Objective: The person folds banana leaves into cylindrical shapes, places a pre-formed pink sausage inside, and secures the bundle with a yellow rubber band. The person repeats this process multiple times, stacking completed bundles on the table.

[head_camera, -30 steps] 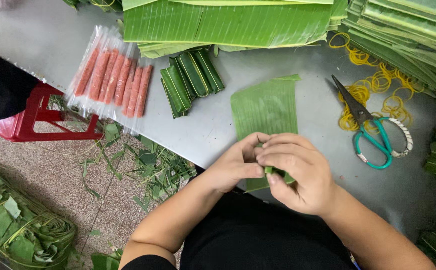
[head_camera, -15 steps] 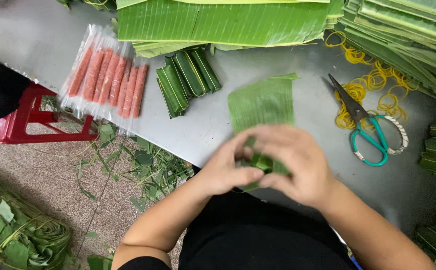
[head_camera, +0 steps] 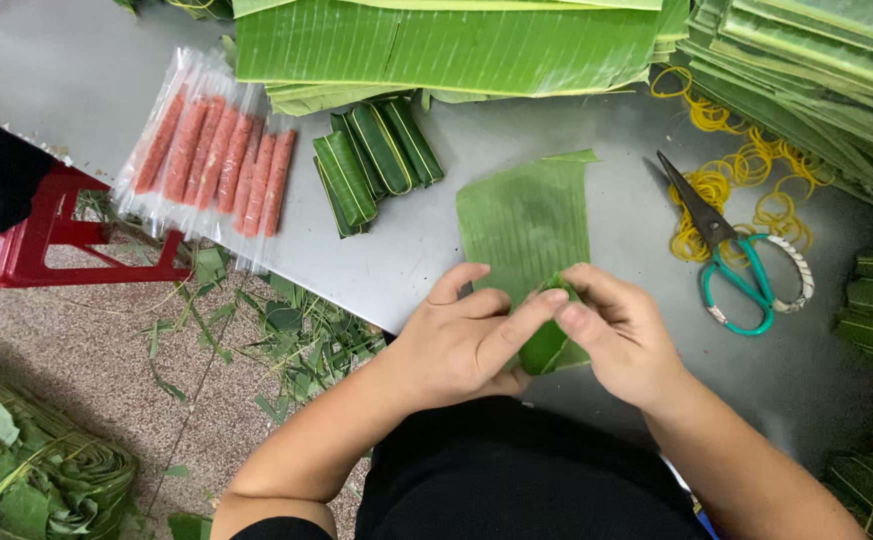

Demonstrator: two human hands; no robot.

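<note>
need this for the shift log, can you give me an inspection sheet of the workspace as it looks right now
surface: grey metal table, bare in the middle.
job's things: leaf strip flat on the table, its near end folded between both hands.
clutter: four wrapped leaf parcels; clear pack of pink sausages; teal-handled scissors; yellow rubber bands; stacked banana leaves.
hands: left hand and right hand pinch the fold together.
cables: nothing seen.
surroundings: leaf scraps on the floor; red stool; tied leaf bundle.
</note>
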